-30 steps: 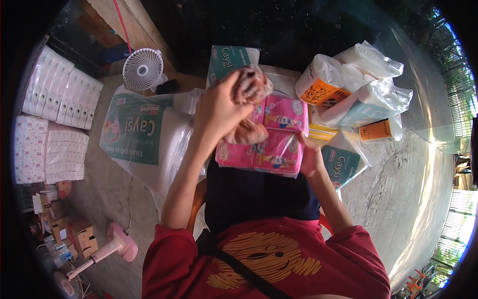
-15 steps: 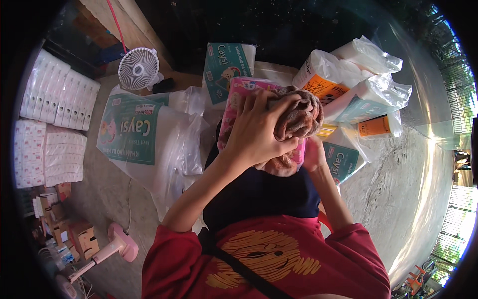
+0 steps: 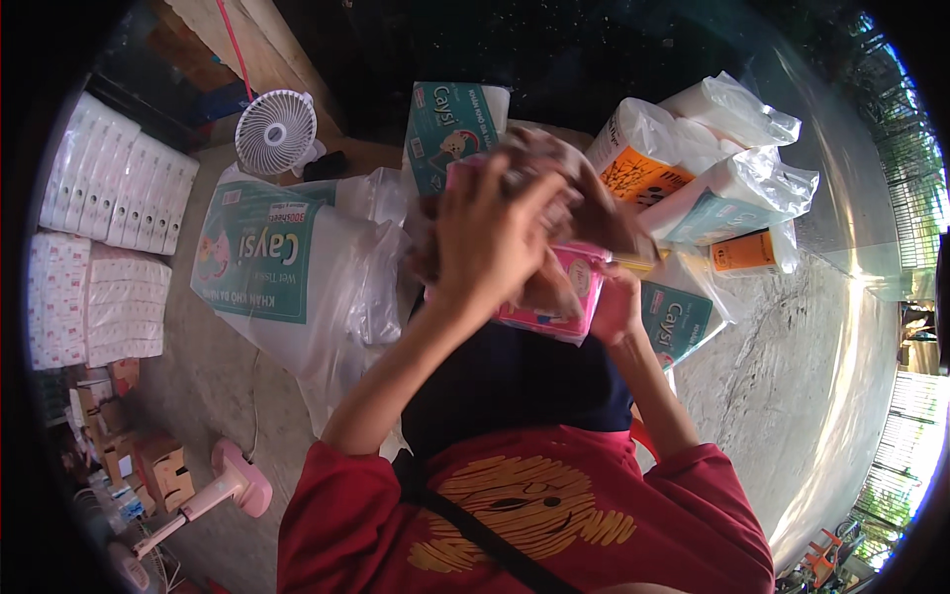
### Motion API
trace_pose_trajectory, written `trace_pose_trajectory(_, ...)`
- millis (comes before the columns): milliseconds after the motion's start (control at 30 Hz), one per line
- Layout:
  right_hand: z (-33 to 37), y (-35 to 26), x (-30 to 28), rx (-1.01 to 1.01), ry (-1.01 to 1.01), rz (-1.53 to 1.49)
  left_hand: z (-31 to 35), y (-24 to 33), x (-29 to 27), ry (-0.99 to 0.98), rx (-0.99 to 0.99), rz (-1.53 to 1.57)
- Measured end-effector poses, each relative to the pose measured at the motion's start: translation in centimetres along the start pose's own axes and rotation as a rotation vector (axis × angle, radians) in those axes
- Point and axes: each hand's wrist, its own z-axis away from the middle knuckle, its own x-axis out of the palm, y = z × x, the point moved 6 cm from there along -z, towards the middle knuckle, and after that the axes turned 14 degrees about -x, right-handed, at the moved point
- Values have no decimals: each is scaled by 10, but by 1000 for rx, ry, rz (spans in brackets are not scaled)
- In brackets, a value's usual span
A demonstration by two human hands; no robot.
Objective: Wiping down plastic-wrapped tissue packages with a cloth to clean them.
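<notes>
My left hand (image 3: 495, 238) is closed on a brown cloth (image 3: 606, 216), bunched under the fingers with a loose flap spread to the right; both are smeared by motion. Beneath the cloth is a shiny pink package (image 3: 582, 282) with printed pictures, held over my lap. Its lower right corner shows, while the cloth and my left hand cover most of its top. My right hand (image 3: 619, 305) grips the package along its right edge.
Big clear bags of teal-labelled tissue packs (image 3: 262, 252) lie at left, near a white fan (image 3: 275, 134). At right are wrapped rolls with an orange label (image 3: 643, 173). Stacked white packs (image 3: 124, 183) stand far left. A pink stand fan (image 3: 233, 480) lies on the concrete floor (image 3: 752, 396).
My left hand has moved slightly left and down with the cloth, which has gone from a bunched roll to a spread flap. More of the package's lower right corner shows.
</notes>
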Motion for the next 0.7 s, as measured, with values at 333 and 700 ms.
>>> trace_pose_trajectory(333, 8, -2, -22, 19, 267, 213, -16, -22, -16, -118, -76, 131)
trace_pose_trajectory(700, 4, -10, -20, -90, 119, 122, -1, -1, 1, -149, -19, 97)
